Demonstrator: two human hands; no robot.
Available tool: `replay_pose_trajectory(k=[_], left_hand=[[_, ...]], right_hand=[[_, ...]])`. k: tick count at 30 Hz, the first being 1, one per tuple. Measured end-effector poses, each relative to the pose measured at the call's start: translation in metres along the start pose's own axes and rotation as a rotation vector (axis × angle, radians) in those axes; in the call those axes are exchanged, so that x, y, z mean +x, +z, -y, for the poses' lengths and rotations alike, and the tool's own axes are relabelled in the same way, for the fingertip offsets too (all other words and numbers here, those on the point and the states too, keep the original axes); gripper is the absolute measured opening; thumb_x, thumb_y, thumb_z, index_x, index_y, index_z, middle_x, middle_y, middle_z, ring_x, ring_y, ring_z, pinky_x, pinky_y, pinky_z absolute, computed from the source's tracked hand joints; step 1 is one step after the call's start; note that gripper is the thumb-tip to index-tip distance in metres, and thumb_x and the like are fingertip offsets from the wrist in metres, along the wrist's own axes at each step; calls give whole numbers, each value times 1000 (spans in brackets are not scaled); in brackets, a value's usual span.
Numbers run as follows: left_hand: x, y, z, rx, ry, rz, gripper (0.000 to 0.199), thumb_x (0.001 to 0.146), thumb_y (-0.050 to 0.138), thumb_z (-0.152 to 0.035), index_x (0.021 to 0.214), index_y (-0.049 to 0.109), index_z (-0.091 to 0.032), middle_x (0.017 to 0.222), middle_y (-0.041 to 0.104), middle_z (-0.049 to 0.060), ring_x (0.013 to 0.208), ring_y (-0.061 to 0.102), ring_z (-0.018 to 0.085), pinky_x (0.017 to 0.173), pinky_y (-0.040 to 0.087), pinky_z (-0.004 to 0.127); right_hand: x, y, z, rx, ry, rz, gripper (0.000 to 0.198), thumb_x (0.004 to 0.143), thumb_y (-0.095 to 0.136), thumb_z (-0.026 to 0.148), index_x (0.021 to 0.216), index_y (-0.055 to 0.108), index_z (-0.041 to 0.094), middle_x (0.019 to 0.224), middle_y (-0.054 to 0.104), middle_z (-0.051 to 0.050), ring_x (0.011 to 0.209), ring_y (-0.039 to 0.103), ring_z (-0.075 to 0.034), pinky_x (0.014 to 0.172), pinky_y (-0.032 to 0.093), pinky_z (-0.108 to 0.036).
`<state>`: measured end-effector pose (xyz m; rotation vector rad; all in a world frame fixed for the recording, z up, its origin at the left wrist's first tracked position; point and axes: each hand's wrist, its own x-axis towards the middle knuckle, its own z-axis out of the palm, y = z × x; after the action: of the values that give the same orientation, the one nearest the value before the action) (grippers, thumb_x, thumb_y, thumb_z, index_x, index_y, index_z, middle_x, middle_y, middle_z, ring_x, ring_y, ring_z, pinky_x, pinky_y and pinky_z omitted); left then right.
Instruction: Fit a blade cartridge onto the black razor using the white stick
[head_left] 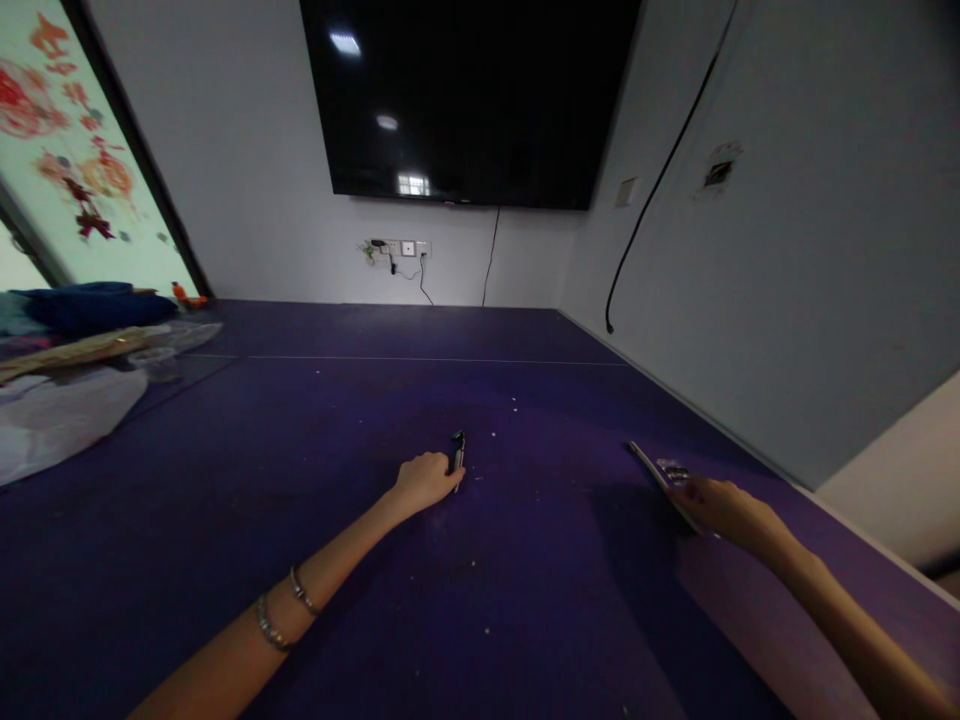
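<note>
My left hand (426, 482), with two bracelets on its forearm, is closed around a slim black-and-silver tool (458, 452). It looks like a razor, its dark head pointing away from me, at or just above the purple tabletop (337, 560). Over to the right, my right hand (724, 512) grips a thin flat piece with a pale edge (649, 464), tilted above the surface; its kind cannot be made out. Just beyond those fingers shows a small clear packet (673, 468) with dark bits; whether the hand touches it is unclear.
Small white specks dot the tabletop. At the left lie a white plastic bag (67, 420), a clear cup (155, 363), cardboard (90, 348) and dark blue cloth (97, 307). A television (472, 100) hangs on the back wall above sockets (407, 248). A black cable (660, 180) dangles at right.
</note>
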<state>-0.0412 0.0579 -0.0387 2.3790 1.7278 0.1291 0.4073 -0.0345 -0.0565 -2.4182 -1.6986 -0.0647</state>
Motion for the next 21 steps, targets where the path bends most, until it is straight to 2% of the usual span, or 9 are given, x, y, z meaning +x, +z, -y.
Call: replay_pose_trajectory(k=[3,10,13,16,21], left_hand=[[-2,3,-4,-11,-12,-3,42,82,40,-50,76,65,-17,82,68,11,79,64,25,68,45,33],[3,10,-10,12,-26,-35,37,81,41,-44,76,65,-17,83,68,11,79,64,26,67,46,33],[3,12,-13,14,-37,-44,36,82,41,-42,77,66,-17,85,69,11,80,64,25,67,46,33],[2,12,-15,23,-49,-39,36,82,40,-41,78,66,-17,85,69,12,81,64,25,68,46,33],[2,14,-13,17,-37,-47,37,83,40,-41,78,67,-17,84,69,11,81,64,25,69,46,33]], right_hand=[[6,7,1,8,-40,172,44,79,42,57,69,65,21,64,65,-7,56,62,-21,48,37,-26],[10,17,2,-36,-119,176,35,85,38,41,74,62,18,68,64,-8,63,63,-20,52,36,-25],[7,16,14,-50,-122,144,33,86,39,38,77,63,17,74,66,-10,68,64,-22,52,35,-26],[-1,13,46,-55,-138,111,36,86,37,39,76,64,17,75,67,-10,71,65,-23,52,34,-26],[-24,8,139,30,-209,26,38,87,37,39,74,65,17,70,68,-8,66,65,-19,52,36,-24]])
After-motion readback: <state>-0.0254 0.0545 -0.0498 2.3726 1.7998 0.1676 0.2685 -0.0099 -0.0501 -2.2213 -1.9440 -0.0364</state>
